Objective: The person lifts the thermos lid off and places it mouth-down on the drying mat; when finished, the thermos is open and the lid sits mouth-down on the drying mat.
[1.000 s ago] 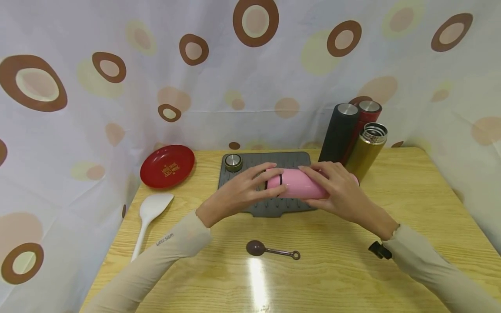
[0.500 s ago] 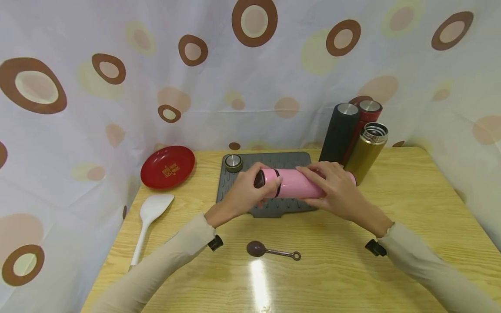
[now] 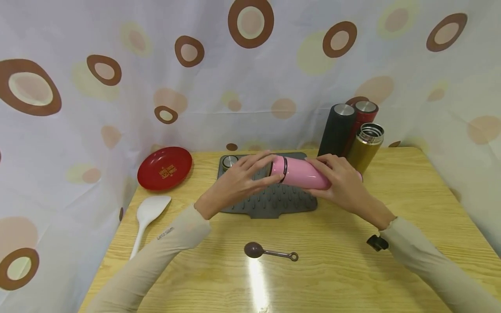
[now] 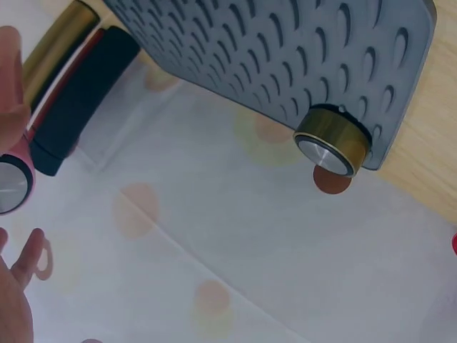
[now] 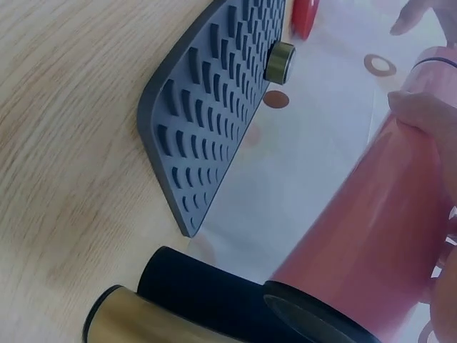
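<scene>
A pink vacuum flask (image 3: pixel 304 173) is held sideways above the grey mat, its lid end pointing left and slightly raised. My right hand (image 3: pixel 344 182) grips its body near the base; the right wrist view shows the thumb (image 5: pixel 421 111) along the pink wall. Around the lid end, my left hand (image 3: pixel 238 178) has its fingers extended and spread. In the left wrist view the flask's silver-topped lid (image 4: pixel 13 184) sits between those spread fingers, with a visible gap on the lower side. A loose gold lid with a steel top (image 3: pixel 229 162) stands on the mat's back left corner.
The grey ridged mat (image 3: pixel 270 204) lies mid-table. At back right stand a black flask (image 3: pixel 336 130), a red flask (image 3: pixel 365 114) and a lidless gold flask (image 3: pixel 365 150). Left are a red plate (image 3: pixel 164 167) and a white spatula (image 3: pixel 152 211). A brown spoon (image 3: pixel 254 250) lies in front.
My left hand curled about the lid half a second ago; its fingers are now spread again. The flask's lid end has risen slightly. My right hand keeps its grip.
</scene>
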A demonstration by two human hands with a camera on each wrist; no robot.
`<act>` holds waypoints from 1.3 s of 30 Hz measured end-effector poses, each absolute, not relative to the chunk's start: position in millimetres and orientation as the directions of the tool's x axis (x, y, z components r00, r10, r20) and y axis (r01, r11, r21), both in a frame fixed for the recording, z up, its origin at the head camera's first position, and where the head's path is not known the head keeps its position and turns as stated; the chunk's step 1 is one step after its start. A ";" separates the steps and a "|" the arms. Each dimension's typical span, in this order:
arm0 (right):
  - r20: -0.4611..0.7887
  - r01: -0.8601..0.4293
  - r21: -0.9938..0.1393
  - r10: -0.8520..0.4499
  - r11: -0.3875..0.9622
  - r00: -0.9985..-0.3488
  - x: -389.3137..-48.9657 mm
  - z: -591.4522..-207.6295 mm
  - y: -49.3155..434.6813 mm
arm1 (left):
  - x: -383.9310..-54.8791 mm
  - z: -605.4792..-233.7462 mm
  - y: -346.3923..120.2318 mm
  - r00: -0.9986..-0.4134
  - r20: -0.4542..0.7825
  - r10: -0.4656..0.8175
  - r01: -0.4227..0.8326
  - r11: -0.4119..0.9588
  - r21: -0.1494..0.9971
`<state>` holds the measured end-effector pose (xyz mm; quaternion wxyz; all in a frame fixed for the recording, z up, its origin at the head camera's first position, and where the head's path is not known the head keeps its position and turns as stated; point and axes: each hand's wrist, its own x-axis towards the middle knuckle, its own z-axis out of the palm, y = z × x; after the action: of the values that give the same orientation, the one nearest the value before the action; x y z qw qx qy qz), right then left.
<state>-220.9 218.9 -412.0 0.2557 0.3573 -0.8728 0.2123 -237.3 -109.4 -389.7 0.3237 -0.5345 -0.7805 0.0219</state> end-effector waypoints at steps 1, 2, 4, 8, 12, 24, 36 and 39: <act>0.596 -0.729 -0.190 -0.513 0.658 -0.618 -220.8 -412.1 219.9 | -237.1 -390.0 -110.2 -0.216 0.479 0.850 0.826 0.421 -0.374; 0.595 -0.728 -0.191 -0.512 0.658 -0.619 -220.3 -412.0 220.4 | -236.7 -390.4 -110.6 -0.216 0.479 0.851 0.832 0.417 -0.365; 0.594 -0.731 -0.192 -0.515 0.655 -0.618 -220.0 -412.1 220.5 | -236.3 -391.4 -110.2 -0.215 0.491 0.844 0.854 0.407 -0.325; 0.607 -0.746 -0.180 -0.525 0.641 -0.597 -219.5 -412.3 217.7 | -235.9 -393.1 -107.2 -0.226 0.549 0.804 0.899 0.390 -0.200; 0.614 -0.754 -0.183 -0.525 0.631 -0.589 -219.5 -412.8 217.2 | -233.6 -394.0 -103.2 -0.338 0.584 0.738 0.922 0.384 0.049; 0.591 -0.761 -0.178 -0.551 0.623 -0.589 -212.1 -422.1 224.1 | -221.9 -389.4 -86.8 -0.859 0.201 0.471 0.400 0.371 0.838; 0.638 -0.778 -0.151 -0.541 0.610 -0.548 -217.7 -423.8 226.6 | -225.5 -391.5 -82.3 -0.826 0.277 0.492 0.521 0.477 0.708; 0.639 -0.769 -0.157 -0.530 0.620 -0.558 -217.6 -424.7 228.2 | -231.9 -393.6 -88.7 -0.548 0.464 0.696 0.831 0.516 0.208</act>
<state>-217.6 228.2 -424.7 0.2779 0.3794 -0.8559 0.2150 -231.9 -88.7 -393.6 0.1635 -0.4462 -0.8551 -0.2070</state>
